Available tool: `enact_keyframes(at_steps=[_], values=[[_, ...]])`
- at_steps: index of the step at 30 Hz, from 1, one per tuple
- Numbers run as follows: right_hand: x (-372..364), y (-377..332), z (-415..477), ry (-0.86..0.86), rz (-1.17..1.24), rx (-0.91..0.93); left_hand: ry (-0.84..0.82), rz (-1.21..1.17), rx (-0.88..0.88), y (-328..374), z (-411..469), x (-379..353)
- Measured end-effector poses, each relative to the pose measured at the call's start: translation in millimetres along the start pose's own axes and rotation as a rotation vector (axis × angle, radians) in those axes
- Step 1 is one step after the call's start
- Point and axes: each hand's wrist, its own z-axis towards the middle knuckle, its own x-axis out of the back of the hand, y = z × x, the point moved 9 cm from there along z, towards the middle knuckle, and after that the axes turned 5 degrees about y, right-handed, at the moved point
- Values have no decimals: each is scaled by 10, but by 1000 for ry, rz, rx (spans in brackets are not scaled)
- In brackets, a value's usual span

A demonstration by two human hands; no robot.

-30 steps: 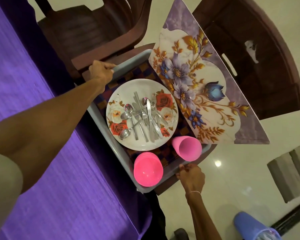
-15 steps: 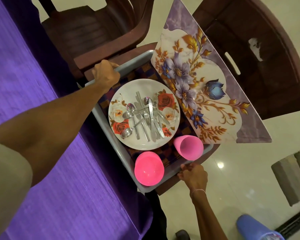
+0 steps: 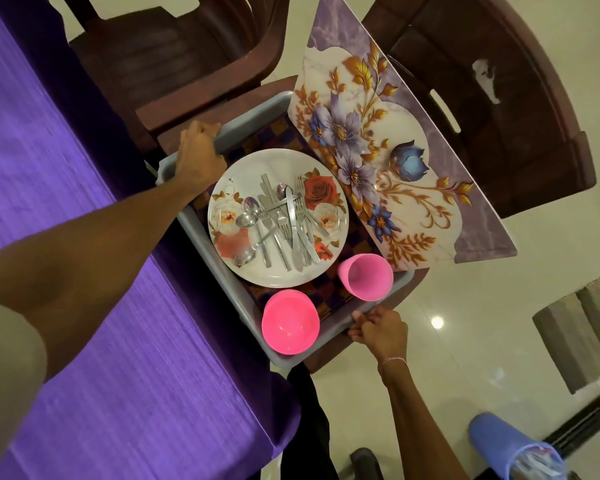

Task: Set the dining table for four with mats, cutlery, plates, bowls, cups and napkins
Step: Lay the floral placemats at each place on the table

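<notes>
- Clearly, the purple-clothed table (image 3: 84, 237) on the left was the target, and the load was held just off its edge, probably so the pieces could be handed across 1 at a time.
- At the tray's far rim, the left hand (image 3: 201, 157) had its fingers curled over the edge in a firm grip.
- Gripped on 2 opposite sides, the grey tray (image 3: 253, 116) stayed level. Whether it also rested on the brown seat beneath it, I could not tell.
- A flowered plate (image 3: 274, 271) lay flat in the middle, serving as a dish for the loose cutlery (image 3: 284, 223) heaped on it so nothing would slide.
- Under the plate was a checked cloth (image 3: 326, 289); it may have been the napkins, though that was unclear.
- The pink bowl (image 3: 290, 323), seemingly a stack, sat in the near corner, with a pink cup (image 3: 366, 277) just beside it against the tray wall.
- Too wide for the tray, the floral mats (image 3: 395, 161) lay tilted across its right rim and overhung a chair (image 3: 499, 116).
- Just below the cup, the right hand (image 3: 378, 332) pinched the near rim with bent fingers.
- By my reading, laying out had not begun, since every piece sat in the tray.
</notes>
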Motion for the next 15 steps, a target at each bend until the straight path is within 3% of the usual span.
enact_keyframes(at_steps=[6,9,12,15], values=[[239,-57,-55,27,3,-9,-55,-203,6,25,-446,-34],[880,-379,-386,430,-203,71,-19,-289,62,171,-891,6],[1534,-1120,-1069,871,-140,465,40,-421,125,341,-1409,65],[1677,-1803,-1231,909,-233,879,59,-498,130,497,-1815,82]])
